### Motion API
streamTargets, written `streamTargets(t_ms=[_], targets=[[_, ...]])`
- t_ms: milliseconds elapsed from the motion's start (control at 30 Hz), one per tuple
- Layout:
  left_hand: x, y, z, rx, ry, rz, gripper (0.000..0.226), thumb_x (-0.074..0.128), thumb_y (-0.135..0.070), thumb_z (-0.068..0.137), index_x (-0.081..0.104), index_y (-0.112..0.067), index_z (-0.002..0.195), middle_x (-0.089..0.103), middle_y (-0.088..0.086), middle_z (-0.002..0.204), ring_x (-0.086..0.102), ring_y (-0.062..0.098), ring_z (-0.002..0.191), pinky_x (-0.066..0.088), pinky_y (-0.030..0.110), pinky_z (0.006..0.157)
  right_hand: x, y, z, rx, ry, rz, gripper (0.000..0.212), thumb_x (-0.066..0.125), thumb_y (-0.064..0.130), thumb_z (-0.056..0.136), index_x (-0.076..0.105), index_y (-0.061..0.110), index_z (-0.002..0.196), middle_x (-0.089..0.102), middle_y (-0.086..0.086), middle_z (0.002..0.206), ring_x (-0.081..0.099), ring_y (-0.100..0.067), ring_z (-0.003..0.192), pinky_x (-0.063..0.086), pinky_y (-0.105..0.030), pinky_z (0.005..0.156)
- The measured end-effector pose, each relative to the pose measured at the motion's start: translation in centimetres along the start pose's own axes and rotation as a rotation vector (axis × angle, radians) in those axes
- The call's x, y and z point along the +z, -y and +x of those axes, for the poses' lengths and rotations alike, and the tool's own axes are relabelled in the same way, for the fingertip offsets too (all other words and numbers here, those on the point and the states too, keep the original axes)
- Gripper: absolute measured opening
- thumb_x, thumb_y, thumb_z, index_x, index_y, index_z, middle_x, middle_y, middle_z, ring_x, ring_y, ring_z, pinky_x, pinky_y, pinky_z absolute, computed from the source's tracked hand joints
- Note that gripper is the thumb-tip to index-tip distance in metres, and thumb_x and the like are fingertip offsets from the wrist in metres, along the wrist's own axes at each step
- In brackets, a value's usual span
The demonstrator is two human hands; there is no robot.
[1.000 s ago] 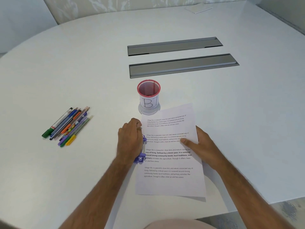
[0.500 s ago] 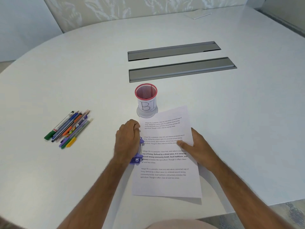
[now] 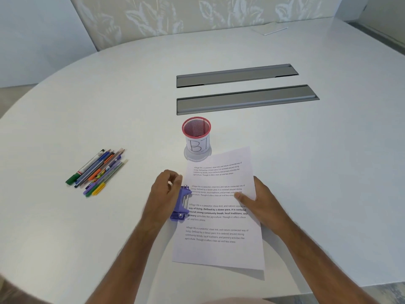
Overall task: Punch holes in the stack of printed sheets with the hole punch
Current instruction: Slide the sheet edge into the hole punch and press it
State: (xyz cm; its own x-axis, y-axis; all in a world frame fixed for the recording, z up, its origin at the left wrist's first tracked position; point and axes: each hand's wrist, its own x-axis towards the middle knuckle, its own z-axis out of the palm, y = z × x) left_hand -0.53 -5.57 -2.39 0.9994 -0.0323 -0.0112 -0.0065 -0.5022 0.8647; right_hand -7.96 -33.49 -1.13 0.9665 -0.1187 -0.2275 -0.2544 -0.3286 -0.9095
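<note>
While your hands flank the page, read the parts as follows:
Left hand (image 3: 164,191): curled loosely just left of the punch, fingers bent with a gap between thumb and fingertips, clamping nothing; whether the palm touches the punch you cannot tell
Right hand (image 3: 260,200): laid flat on the right side of the sheets, fingers stretched out, forefinger pointing left across the second paragraph, pressing down rather than grasping
Punch (image 3: 182,204): purple, with a bright metal bar along its length, set on the left edge of the sheets about halfway down, its mouth over the margin
Sheets (image 3: 219,249): white printed stack, four paragraphs of text, the third partly bold; lying flat on the table, turned slightly clockwise, the near edge lifted enough to cast a shadow; how many sheets you cannot tell
Cup (image 3: 196,137): red mesh, upright, white label marked "BI", standing just beyond the top left corner of the sheets
Pens (image 3: 97,172): a mixed bundle lying together, well to the left of your left hand
Slots (image 3: 245,99): two long grey recessed strips, side by side beyond the cup
Table (image 3: 87,106): white, rounded edge
Far edge: a small white pad (image 3: 270,29) lying flat
</note>
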Motion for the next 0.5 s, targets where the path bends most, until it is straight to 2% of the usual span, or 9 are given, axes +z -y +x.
streamTargets(t_ms=[133,233,300,333,400,467,500], targets=[[-0.4,0.8,-2.6,-0.04,-0.026,-0.086,0.004,0.063,-0.027,0.105,0.06,-0.029,0.105,0.061,0.004,0.098,0.056,0.002,0.068,0.049,0.014,0.054,0.0,-0.3,0.2,-0.018,-0.004,-0.006,0.043,0.071,0.016,0.102,0.057,0.018,0.142,0.072,0.005,0.134,0.069,-0.011,0.121,0.054,-0.036,0.104],[-0.6,1.0,-3.7,-0.083,-0.01,-0.139,0.011,0.064,-0.024,0.104,0.063,-0.035,0.106,0.068,-0.004,0.091,0.066,0.012,0.071,0.052,0.014,0.056,0.0,-0.6,0.4,-0.026,-0.004,0.001,0.042,0.071,0.016,0.101,0.057,0.018,0.141,0.072,0.007,0.133,0.069,-0.009,0.121,0.054,-0.035,0.104],[-0.4,0.7,-4.0,-0.102,0.007,-0.177,0.02,0.064,-0.018,0.104,0.063,-0.038,0.107,0.072,-0.013,0.086,0.073,0.011,0.07,0.055,0.015,0.054,0.1,-0.9,0.5,-0.033,-0.006,-0.005,0.042,0.072,0.017,0.101,0.057,0.02,0.14,0.072,0.01,0.132,0.068,-0.002,0.119,0.055,-0.027,0.1],[-0.4,0.6,-4.1,-0.105,0.014,-0.185,0.023,0.063,-0.015,0.105,0.063,-0.038,0.109,0.073,-0.016,0.085,0.075,0.009,0.069,0.057,0.016,0.053,0.1,-1.0,0.5,-0.035,-0.005,-0.012,0.042,0.072,0.017,0.101,0.057,0.021,0.139,0.072,0.011,0.131,0.067,0.004,0.116,0.054,-0.019,0.095],[-0.3,0.6,-4.1,-0.123,0.014,-0.194,0.026,0.062,-0.013,0.105,0.063,-0.037,0.114,0.071,-0.01,0.088,0.078,0.015,0.074,0.065,0.03,0.06,0.1,-1.2,0.7,-0.036,-0.002,-0.015,0.041,0.073,0.018,0.1,0.057,0.023,0.138,0.072,0.013,0.13,0.066,0.015,0.11,0.05,-0.004,0.084],[-0.4,0.8,-4.1,-0.144,0.014,-0.195,0.025,0.061,-0.013,0.106,0.063,-0.035,0.119,0.069,-0.001,0.096,0.079,0.024,0.081,0.067,0.046,0.072,0.1,-1.5,0.8,-0.034,-0.004,-0.012,0.041,0.073,0.018,0.1,0.058,0.024,0.137,0.072,0.014,0.129,0.064,0.019,0.107,0.048,0.0,0.08],[-0.4,0.9,-4.1,-0.144,0.013,-0.184,0.025,0.061,-0.014,0.106,0.063,-0.035,0.12,0.069,0.0,0.098,0.079,0.025,0.083,0.067,0.047,0.074,0.1,-1.6,0.8,-0.035,-0.004,-0.01,0.04,0.073,0.018,0.1,0.057,0.026,0.137,0.071,0.015,0.128,0.064,0.021,0.106,0.048,0.0,0.08]])
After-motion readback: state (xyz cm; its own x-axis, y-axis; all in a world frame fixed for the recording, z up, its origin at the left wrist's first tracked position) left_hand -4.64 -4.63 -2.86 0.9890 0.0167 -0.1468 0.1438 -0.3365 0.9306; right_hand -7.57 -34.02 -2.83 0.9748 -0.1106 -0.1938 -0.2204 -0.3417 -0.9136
